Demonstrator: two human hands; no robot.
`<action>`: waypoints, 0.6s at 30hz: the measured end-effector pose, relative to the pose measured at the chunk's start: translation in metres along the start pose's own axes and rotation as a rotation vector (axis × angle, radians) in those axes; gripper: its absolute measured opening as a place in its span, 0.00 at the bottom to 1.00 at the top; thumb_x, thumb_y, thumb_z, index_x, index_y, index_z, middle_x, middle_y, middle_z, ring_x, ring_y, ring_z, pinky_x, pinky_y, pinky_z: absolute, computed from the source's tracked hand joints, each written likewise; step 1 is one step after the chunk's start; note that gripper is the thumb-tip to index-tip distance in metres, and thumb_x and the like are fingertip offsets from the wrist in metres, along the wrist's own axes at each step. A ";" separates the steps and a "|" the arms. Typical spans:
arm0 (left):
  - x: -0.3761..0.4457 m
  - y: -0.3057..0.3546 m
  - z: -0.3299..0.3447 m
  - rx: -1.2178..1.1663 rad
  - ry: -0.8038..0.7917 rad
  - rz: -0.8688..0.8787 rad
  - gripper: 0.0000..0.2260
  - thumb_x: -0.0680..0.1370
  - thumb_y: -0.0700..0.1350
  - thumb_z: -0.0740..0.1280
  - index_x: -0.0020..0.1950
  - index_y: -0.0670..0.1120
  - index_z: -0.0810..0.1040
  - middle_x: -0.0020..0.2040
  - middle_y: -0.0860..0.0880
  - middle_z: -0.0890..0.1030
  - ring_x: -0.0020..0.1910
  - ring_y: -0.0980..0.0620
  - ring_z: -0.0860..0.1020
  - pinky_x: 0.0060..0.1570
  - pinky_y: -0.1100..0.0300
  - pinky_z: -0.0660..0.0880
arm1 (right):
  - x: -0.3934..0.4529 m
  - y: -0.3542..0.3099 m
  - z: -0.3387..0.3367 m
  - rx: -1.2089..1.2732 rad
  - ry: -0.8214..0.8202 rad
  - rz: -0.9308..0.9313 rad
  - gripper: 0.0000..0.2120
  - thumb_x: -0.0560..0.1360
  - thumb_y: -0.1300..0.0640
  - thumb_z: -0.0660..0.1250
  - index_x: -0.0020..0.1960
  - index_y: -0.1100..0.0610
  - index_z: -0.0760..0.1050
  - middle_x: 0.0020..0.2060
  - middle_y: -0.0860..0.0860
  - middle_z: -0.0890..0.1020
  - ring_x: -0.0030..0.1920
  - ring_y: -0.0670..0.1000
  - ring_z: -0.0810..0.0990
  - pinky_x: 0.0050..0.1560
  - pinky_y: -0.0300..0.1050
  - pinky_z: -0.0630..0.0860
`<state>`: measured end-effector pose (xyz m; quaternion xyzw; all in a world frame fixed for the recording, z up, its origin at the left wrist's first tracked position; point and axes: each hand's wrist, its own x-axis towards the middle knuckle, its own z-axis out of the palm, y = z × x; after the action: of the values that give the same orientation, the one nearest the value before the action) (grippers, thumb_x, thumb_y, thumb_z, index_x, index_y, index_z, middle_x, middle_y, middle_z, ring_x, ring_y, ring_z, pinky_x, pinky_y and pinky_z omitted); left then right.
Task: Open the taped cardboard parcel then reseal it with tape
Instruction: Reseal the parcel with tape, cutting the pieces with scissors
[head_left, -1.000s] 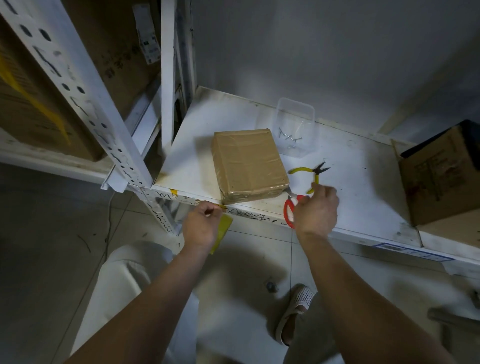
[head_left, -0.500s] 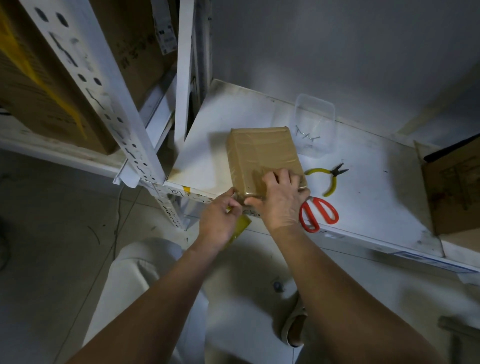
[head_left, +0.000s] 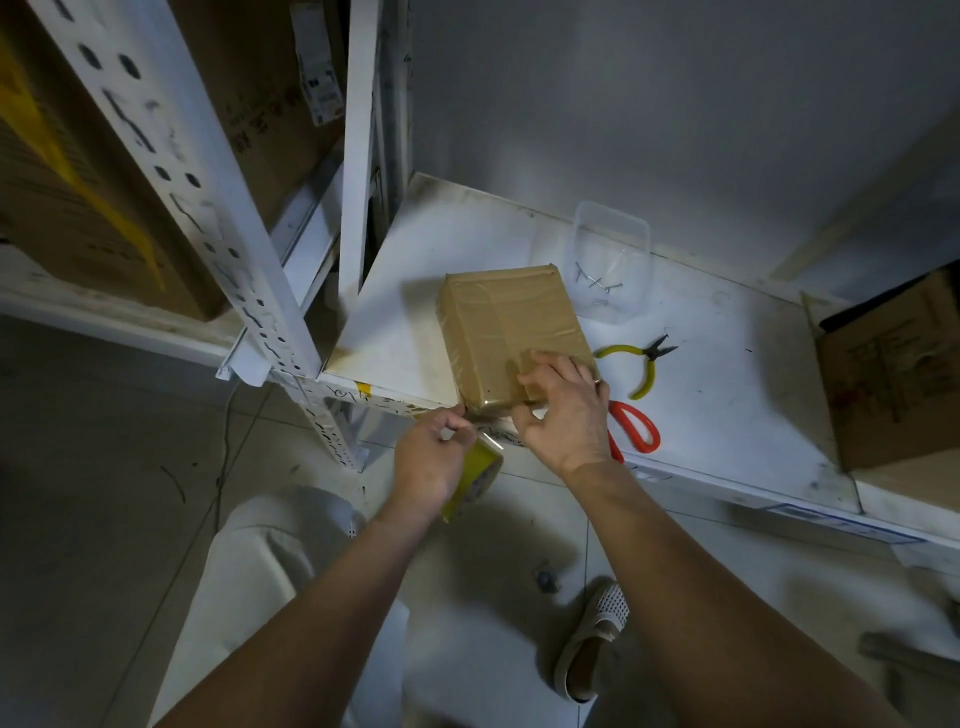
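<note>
A brown cardboard parcel (head_left: 506, 322) wrapped in clear tape lies on the white shelf (head_left: 727, 395), its near end at the shelf's front edge. My right hand (head_left: 563, 415) rests on the parcel's near right corner, fingers curved over the top and thumb at the near face. My left hand (head_left: 431, 457) is just below the shelf edge and holds a yellowish roll of tape (head_left: 475, 478); its fingertips pinch a strip of tape that runs to the parcel's near lower corner.
Red-handled scissors (head_left: 634, 428) lie right of my right hand, yellow-handled pliers (head_left: 641, 364) behind them. A clear plastic tub (head_left: 613, 260) with nails stands behind the parcel. An open cardboard box (head_left: 893, 374) is at the right. White perforated uprights (head_left: 171, 171) stand to the left.
My right hand let go of the scissors, which now lie on the shelf, and moved left onto the parcel's near end. My left hand stayed below the shelf edge with the tape roll.
</note>
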<state>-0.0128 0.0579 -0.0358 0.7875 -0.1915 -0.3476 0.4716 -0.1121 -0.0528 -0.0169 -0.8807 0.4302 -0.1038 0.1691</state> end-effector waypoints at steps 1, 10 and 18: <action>0.006 0.003 -0.006 -0.009 0.030 -0.018 0.06 0.76 0.38 0.66 0.39 0.44 0.77 0.60 0.45 0.80 0.61 0.46 0.76 0.58 0.62 0.67 | 0.000 -0.003 -0.004 -0.005 0.001 0.028 0.19 0.67 0.42 0.59 0.50 0.51 0.80 0.64 0.46 0.74 0.66 0.52 0.66 0.66 0.57 0.59; 0.077 0.068 -0.054 0.437 -0.110 0.101 0.11 0.78 0.38 0.60 0.58 0.38 0.77 0.68 0.39 0.72 0.68 0.42 0.70 0.64 0.56 0.66 | 0.005 -0.045 -0.008 -0.215 -0.140 0.229 0.35 0.66 0.29 0.62 0.67 0.47 0.68 0.63 0.53 0.65 0.66 0.58 0.61 0.63 0.58 0.65; 0.071 0.088 -0.052 0.520 -0.256 0.088 0.08 0.78 0.35 0.61 0.48 0.37 0.80 0.46 0.40 0.77 0.47 0.47 0.73 0.41 0.60 0.67 | 0.013 -0.010 -0.026 -0.027 -0.242 0.126 0.34 0.68 0.46 0.70 0.71 0.50 0.67 0.67 0.44 0.66 0.69 0.49 0.61 0.66 0.48 0.69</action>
<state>0.0758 0.0029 0.0314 0.8227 -0.3660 -0.3624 0.2405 -0.1055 -0.0622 0.0112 -0.8602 0.4626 0.0197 0.2138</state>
